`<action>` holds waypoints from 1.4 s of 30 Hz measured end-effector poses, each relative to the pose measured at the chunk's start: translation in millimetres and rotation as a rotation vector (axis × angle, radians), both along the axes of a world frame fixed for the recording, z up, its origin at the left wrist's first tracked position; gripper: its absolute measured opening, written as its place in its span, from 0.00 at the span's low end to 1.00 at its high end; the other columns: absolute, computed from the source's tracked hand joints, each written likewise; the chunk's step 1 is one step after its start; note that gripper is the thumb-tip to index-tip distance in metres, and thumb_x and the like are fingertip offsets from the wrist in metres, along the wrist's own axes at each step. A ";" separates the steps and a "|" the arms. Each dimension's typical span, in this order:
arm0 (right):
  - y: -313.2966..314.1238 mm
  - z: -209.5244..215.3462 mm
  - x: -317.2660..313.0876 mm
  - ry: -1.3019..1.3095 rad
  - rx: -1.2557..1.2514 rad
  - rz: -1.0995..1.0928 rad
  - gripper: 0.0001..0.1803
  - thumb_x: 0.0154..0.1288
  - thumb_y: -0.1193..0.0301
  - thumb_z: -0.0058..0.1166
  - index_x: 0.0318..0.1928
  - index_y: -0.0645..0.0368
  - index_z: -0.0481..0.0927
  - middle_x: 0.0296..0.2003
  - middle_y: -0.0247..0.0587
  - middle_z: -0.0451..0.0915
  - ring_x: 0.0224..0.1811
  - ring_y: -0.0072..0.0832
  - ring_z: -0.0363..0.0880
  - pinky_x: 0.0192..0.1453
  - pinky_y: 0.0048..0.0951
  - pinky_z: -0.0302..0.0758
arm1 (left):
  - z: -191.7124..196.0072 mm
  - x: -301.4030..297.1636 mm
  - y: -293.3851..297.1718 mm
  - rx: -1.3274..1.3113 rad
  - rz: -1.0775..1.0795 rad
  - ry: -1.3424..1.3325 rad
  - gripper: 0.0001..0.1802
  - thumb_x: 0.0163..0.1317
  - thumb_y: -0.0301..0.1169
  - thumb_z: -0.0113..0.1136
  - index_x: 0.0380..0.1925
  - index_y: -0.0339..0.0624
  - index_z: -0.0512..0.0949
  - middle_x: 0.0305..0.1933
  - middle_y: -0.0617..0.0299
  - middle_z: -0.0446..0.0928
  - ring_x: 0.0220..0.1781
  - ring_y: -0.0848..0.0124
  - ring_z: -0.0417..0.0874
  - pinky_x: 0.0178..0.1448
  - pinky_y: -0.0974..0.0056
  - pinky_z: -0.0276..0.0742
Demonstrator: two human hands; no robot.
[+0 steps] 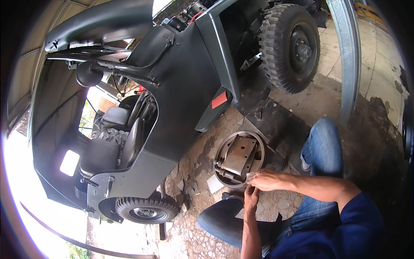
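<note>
My right hand (268,179) and my left hand (251,197) meet at the near edge of a round toothed metal ring, which looks like a flywheel (261,142), on the ground. The fingers of both are closed together. A small pale piece (249,176) shows at the right fingertips, too small to name. What the left fingers hold, if anything, is hidden. Inside the ring lies a worn metal bracket (238,151) with several holes. Beside it is a short metal cylinder or rod (230,176).
A dark green off-road vehicle (181,103) stands on the left, its front wheel (293,49) beyond the ring. At the right rises a grey metal post (348,60). A white sheet (214,184) and stone fragments (189,188) lie left of the ring. My bent knees flank my arms.
</note>
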State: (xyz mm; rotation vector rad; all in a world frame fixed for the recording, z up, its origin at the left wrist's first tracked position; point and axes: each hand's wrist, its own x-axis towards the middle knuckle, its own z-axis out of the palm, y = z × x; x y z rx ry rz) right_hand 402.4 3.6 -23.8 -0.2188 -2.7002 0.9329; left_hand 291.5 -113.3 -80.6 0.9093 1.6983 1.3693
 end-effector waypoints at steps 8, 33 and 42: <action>5.7 20.6 6.9 -0.115 0.016 -0.020 0.16 0.69 0.71 0.46 0.53 0.61 0.79 0.55 0.46 0.78 0.61 0.40 0.74 0.66 0.35 0.71 | -4.3 -10.8 5.2 0.002 -0.048 -0.076 0.14 0.67 0.29 0.55 0.49 0.33 0.77 0.46 0.61 0.80 0.49 0.74 0.77 0.55 0.68 0.70; 9.9 28.9 14.6 0.058 -0.043 -0.014 0.17 0.68 0.73 0.44 0.53 0.61 0.79 0.54 0.46 0.79 0.58 0.40 0.77 0.62 0.37 0.74 | 24.8 11.2 6.7 0.135 0.000 -0.290 0.09 0.72 0.34 0.51 0.36 0.40 0.74 0.32 0.70 0.71 0.35 0.79 0.69 0.41 0.72 0.65; 19.1 22.5 12.6 0.114 -0.060 0.004 0.17 0.69 0.71 0.44 0.53 0.61 0.79 0.52 0.46 0.80 0.57 0.42 0.77 0.61 0.38 0.73 | 10.2 -1.4 7.2 0.165 -0.042 -0.264 0.22 0.74 0.41 0.47 0.57 0.35 0.72 0.47 0.63 0.77 0.49 0.76 0.76 0.57 0.67 0.71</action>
